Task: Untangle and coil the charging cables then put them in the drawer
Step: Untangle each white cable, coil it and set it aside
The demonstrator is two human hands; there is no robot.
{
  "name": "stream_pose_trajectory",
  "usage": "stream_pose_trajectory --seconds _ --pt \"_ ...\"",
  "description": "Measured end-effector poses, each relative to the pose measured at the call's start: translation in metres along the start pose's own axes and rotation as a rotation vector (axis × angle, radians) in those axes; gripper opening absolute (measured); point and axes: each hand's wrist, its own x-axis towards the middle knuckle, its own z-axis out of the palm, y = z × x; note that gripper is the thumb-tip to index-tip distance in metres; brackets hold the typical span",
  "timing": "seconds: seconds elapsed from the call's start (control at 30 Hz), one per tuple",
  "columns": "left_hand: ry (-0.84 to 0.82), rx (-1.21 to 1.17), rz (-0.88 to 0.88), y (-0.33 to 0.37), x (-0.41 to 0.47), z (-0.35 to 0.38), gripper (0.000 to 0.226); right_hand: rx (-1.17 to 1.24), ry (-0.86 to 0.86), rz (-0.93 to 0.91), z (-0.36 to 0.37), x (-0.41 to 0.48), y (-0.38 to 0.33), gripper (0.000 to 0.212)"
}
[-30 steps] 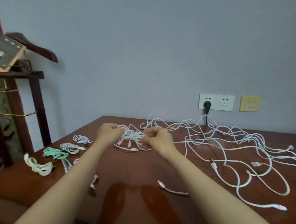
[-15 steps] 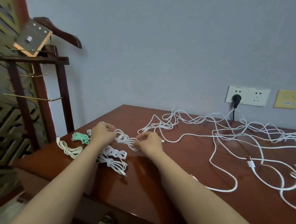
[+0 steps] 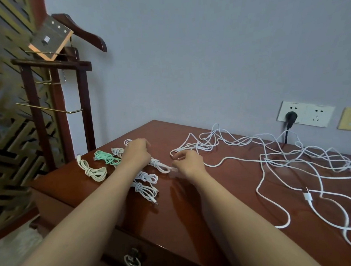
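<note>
My left hand [image 3: 137,155] and my right hand [image 3: 187,162] hold a small coiled white cable [image 3: 161,166] low over the brown desk [image 3: 195,213]. The left hand grips the coil's left end and the right hand pinches its right tip. Beside and under the left hand lie other coils: a cream one [image 3: 93,171], a green one [image 3: 106,157] and several white ones [image 3: 146,177]. A loose tangle of white cables [image 3: 273,154] spreads over the right half of the desk, with one end [image 3: 174,152] just beyond my right hand. The drawer's metal pull [image 3: 132,261] shows below the front edge.
A wall socket [image 3: 305,113] holds a black plug [image 3: 290,115], its cord dropping behind the desk. A dark wooden valet stand [image 3: 55,98] rises at the desk's left end, in front of a gold lattice screen [image 3: 5,131]. Bare desk surface lies between my forearms.
Both hands carried the coiled white cable leftward and down beside the other coils. The view turned left, so the drawer pull and the stand came into sight.
</note>
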Motion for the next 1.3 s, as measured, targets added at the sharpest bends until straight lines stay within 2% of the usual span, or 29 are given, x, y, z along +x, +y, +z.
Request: stream_pose_trajectory --seconds 0.13,0.27,0.33,0.43,0.53,0.63,0.8,1.0,1.17,1.3 --pt "-0.051 -0.039 0.026 0.028 -0.01 -0.004 0.039 -0.035 0.005 -0.028 -0.027 -0.007 0.0 0.015" --pt "-0.166 -0.078 0.133 0.055 -0.024 -0.002 0.036 -0.123 -0.083 -0.066 -0.062 -0.021 0.004 0.019" --pt "-0.289 -0.09 0.203 0.068 -0.032 0.0 0.035 -0.213 -0.156 -0.072 -0.078 -0.027 0.011 0.022" --pt "-0.567 -0.07 0.31 0.088 -0.045 0.005 0.027 -0.312 -0.259 -0.048 -0.104 -0.037 0.026 0.023" --pt "-0.822 -0.036 0.35 0.11 -0.06 0.011 0.021 -0.359 -0.293 -0.011 -0.13 -0.047 0.045 0.025" --pt "-0.911 0.002 0.427 0.131 -0.071 0.019 0.032 -0.343 -0.314 0.066 -0.149 -0.055 0.065 0.028" --pt "-0.953 0.07 0.536 0.153 -0.094 0.045 0.038 -0.247 -0.313 0.084 -0.167 -0.069 0.087 0.039" --pt "-0.752 0.147 0.703 0.174 -0.115 0.071 0.013 -0.161 -0.203 0.038 -0.176 -0.073 0.115 0.048" --pt "-0.553 0.112 0.694 0.179 -0.123 0.093 0.019 0.038 -0.108 0.083 -0.189 -0.088 0.143 0.046" --pt "-0.543 -0.202 0.517 0.187 -0.124 0.111 0.027 0.238 -0.018 0.099 -0.203 -0.106 0.16 0.022"
